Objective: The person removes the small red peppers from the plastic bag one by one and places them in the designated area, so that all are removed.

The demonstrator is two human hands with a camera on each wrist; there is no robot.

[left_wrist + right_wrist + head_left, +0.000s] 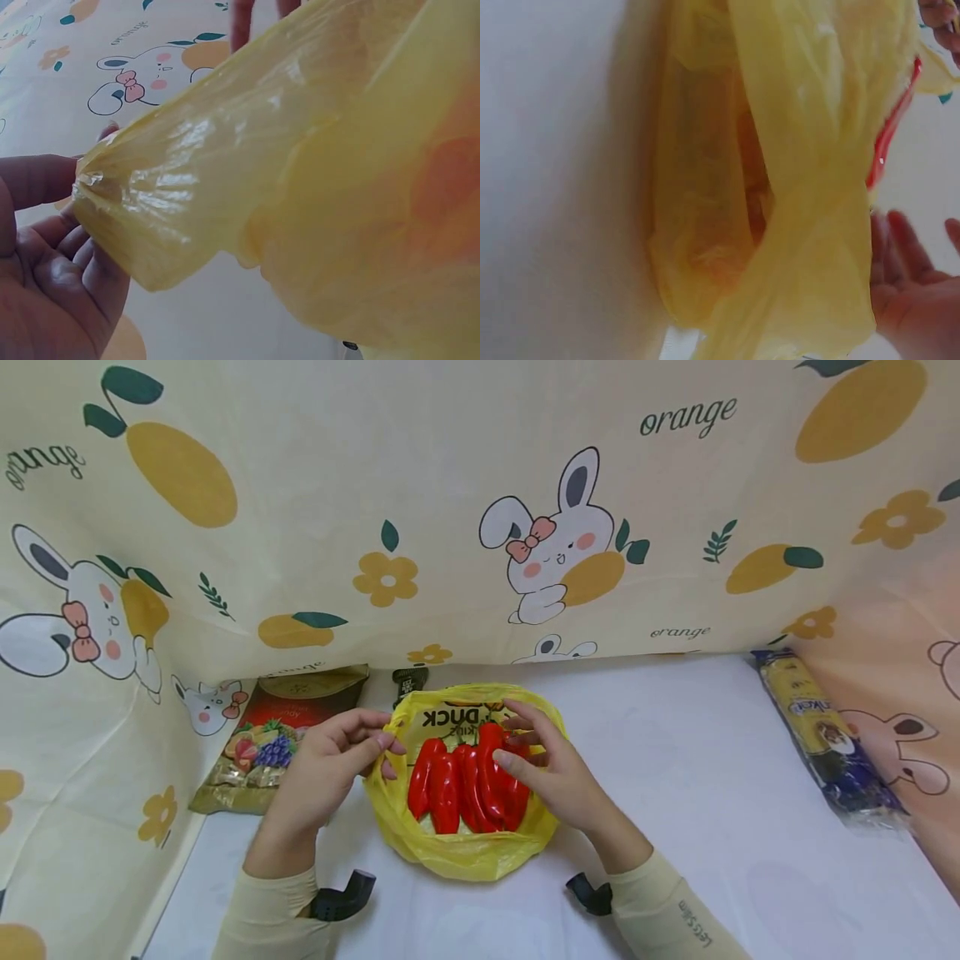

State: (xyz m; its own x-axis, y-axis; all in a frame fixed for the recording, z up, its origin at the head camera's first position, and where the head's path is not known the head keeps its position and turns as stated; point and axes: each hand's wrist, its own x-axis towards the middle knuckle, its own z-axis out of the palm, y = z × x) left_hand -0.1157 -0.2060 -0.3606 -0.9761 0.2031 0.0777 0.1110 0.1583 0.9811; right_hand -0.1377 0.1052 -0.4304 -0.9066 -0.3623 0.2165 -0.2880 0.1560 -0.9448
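Observation:
A yellow plastic bag (465, 858) with dark lettering lies with its mouth spread wide. Inside it several glossy red chili peppers (446, 789) sit side by side, with one (489, 760) reaching higher than its neighbours. My left hand (341, 756) pinches the bag's left rim between thumb and fingers; the left wrist view shows the film (172, 180) gathered at that pinch and stretched away from it. Over the right side of the opening is my right hand (551, 768), fingers loosely spread, thumb overlapping the peppers. In the right wrist view its fingers (906, 244) hold nothing.
A red and gold packet with fruit pictures (273, 735) lies behind my left hand. Behind the bag is a small black packet (408, 681). A long blue and yellow packet (821, 727) lies at the table's right edge. Printed cloth (450, 485) walls the back and sides.

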